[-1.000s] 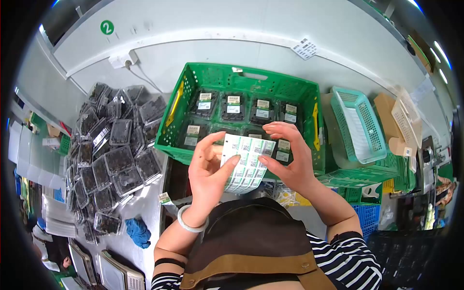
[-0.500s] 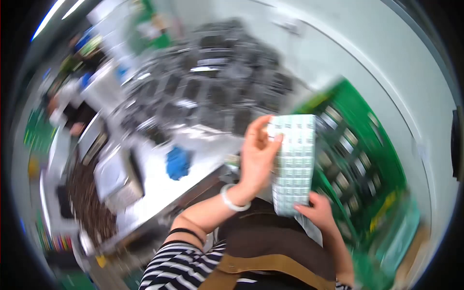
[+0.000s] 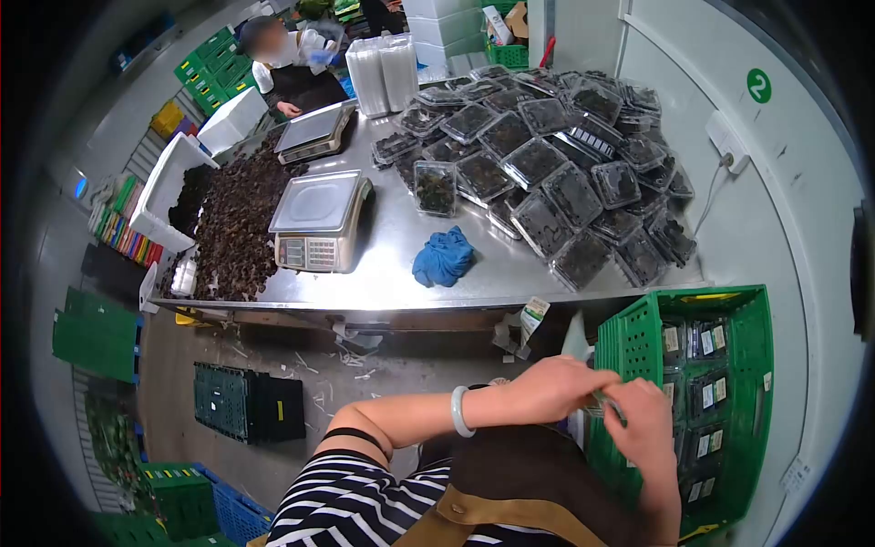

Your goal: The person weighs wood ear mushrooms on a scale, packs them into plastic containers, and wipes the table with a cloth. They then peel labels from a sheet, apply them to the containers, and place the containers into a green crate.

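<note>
My left hand (image 3: 558,385), with a white bangle at the wrist, reaches across above the green crate. Its fingers are closed and meet those of my right hand (image 3: 641,421). Between them shows a small pale-green part of the label sheet (image 3: 597,409); the rest is mostly hidden behind the hands. My right hand's thumb and fingertips are pinched together at that spot. Right beside and below the hands stands the green crate (image 3: 764,401), holding clear packs (image 3: 707,397) of dark contents with white labels on top.
On the steel table (image 3: 387,264) lie many dark-filled clear packs (image 3: 547,164), a blue cloth (image 3: 444,257), two scales (image 3: 314,223) and a loose dark heap (image 3: 239,219). A co-worker (image 3: 296,68) stands across the table. A black crate (image 3: 248,403) sits on the floor.
The label sheet, held up flat and facing me before, is now mostly out of sight. Both hands have moved right and come together over the crate's near side. My view has swung and steadied.
</note>
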